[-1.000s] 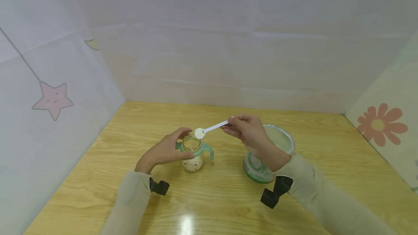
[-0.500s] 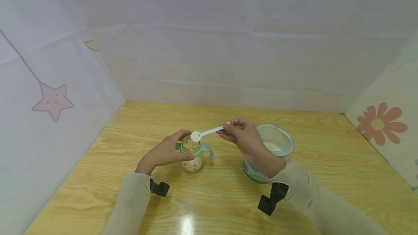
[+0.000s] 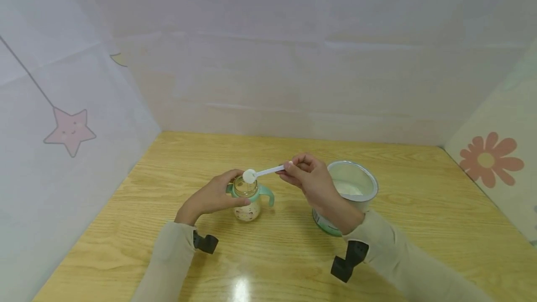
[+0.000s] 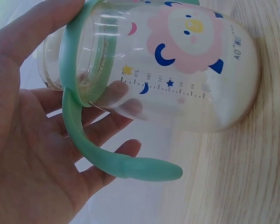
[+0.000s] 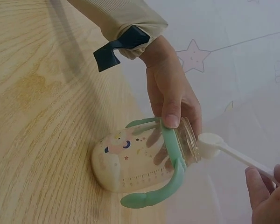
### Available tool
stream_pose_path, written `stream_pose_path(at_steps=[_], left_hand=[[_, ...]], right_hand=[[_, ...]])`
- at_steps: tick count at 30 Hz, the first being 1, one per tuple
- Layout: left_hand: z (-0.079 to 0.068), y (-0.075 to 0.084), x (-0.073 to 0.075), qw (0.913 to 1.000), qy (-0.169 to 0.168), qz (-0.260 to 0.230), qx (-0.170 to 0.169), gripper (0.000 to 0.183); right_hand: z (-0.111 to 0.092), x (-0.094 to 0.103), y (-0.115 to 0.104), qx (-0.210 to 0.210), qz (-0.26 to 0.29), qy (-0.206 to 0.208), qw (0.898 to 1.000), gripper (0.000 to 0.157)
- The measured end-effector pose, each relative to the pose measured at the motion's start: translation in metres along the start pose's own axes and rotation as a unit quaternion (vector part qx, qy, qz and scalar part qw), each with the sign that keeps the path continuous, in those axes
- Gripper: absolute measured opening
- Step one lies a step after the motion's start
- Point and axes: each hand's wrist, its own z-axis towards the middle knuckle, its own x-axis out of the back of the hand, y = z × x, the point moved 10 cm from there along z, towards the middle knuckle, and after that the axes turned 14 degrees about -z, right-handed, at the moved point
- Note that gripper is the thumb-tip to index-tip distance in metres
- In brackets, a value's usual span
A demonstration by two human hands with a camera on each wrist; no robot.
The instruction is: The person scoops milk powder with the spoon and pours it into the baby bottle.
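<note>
A clear baby bottle (image 3: 247, 209) with a green two-handled collar stands upright and uncapped on the table. Its lower part holds white contents, plainest in the left wrist view, behind a printed scale. My left hand (image 3: 213, 197) grips it round the collar, thumb on the near side and fingers behind. Between thumb and fingers of my right hand (image 3: 312, 183) is the handle of a white measuring scoop (image 5: 233, 151). The scoop's bowl, full of pale powder, is right at the bottle's open mouth. A formula tin (image 3: 369, 197), open and with powder inside, stands behind my right wrist.
The wooden table (image 3: 272, 255) meets a pale cloth backdrop (image 3: 268, 59) at the back and on both sides. Black camera mounts (image 3: 349, 262) hang from both wrists, low over the tabletop.
My right hand has shifted left and slightly down, bringing the scoop further over the bottle's mouth and uncovering more of the tin's inside. The left hand and bottle stay nearly still.
</note>
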Motion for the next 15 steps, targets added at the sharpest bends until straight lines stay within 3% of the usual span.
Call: stream_pose_path(at_steps=[7,15], left_hand=[[0.0,-0.0019,-0.0004,1.0,-0.001,0.003,-0.005,0.065],[0.0011,-0.003,0.0004,1.0,0.004,-0.003,0.002,0.064]], right_hand=[[0.0,-0.0021,0.0029,0.016,-0.005,-0.007,1.0,0.008],[-0.0055,-0.0029,0.0033,0.037,-0.057,-0.006,0.998,0.011]])
